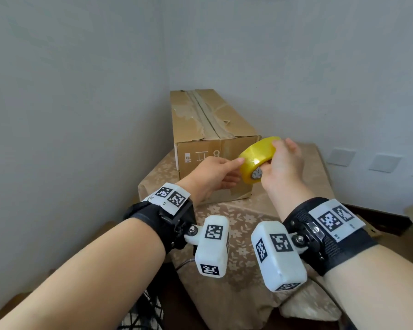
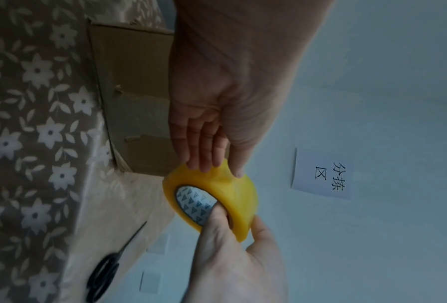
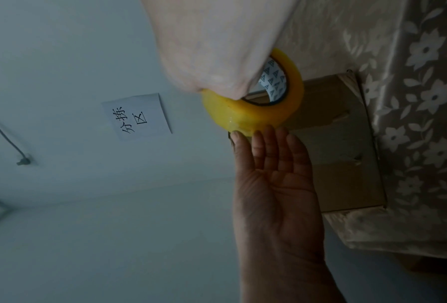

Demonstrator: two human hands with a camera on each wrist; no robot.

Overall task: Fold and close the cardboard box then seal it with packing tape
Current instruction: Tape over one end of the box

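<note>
A long brown cardboard box (image 1: pixel 212 120) lies on the cloth-covered table in the room's corner, its top flaps down and old tape strips along the seam. In front of its near end my right hand (image 1: pixel 271 156) grips a yellow roll of packing tape (image 1: pixel 254 158), thumb inside the core and fingers over the outer rim. My left hand (image 1: pixel 236 169) reaches in from the left, with straight fingers and thumb touching the roll's outer surface. The left wrist view shows the roll (image 2: pixel 233 196) between both hands, with the box (image 2: pixel 134 92) behind. The right wrist view shows the left hand's fingertips (image 3: pixel 269 131) on the roll (image 3: pixel 253 114).
The table carries a beige floral cloth (image 1: pixel 236 225). Black scissors (image 2: pixel 106 268) lie on it near the right side. Walls close in behind and left of the box. A paper label (image 2: pixel 323 174) hangs on the wall, and wall sockets (image 1: pixel 341 157) sit to the right.
</note>
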